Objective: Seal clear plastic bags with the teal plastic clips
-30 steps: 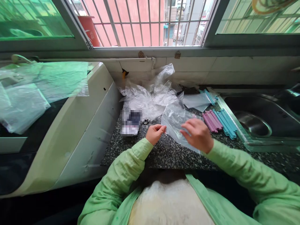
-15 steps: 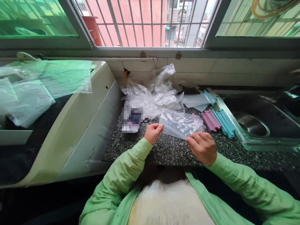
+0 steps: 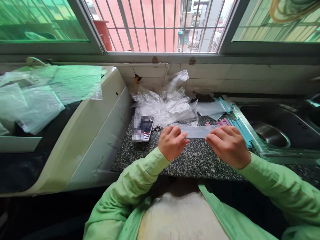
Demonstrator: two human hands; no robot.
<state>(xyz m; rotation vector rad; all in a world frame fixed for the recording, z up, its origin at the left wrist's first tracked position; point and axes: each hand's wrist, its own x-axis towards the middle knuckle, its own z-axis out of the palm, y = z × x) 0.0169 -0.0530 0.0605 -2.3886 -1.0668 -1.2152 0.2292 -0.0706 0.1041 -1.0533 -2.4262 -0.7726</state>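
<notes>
While plastic sheets [image 3: 62, 80] drape over the machine [image 3: 100, 123] on the left, we see a phone [image 3: 149, 128] on the counter [image 3: 190, 163], partly pixelated, with a heap of film [image 3: 162, 105] beyond it. Next comes the left hand [image 3: 173, 141], its fingers pinched on the left end of a clear bag [image 3: 196, 132]. We find the bag directly between the hands, above the counter's near part, its long axis running left to right. The right hand [image 3: 228, 145] pinches the other end. Just beyond that hand, and nearer to it than to the left, we see pink clips [image 3: 225, 122] and blue clips [image 3: 242, 130], then the sink [image 3: 272, 155].
</notes>
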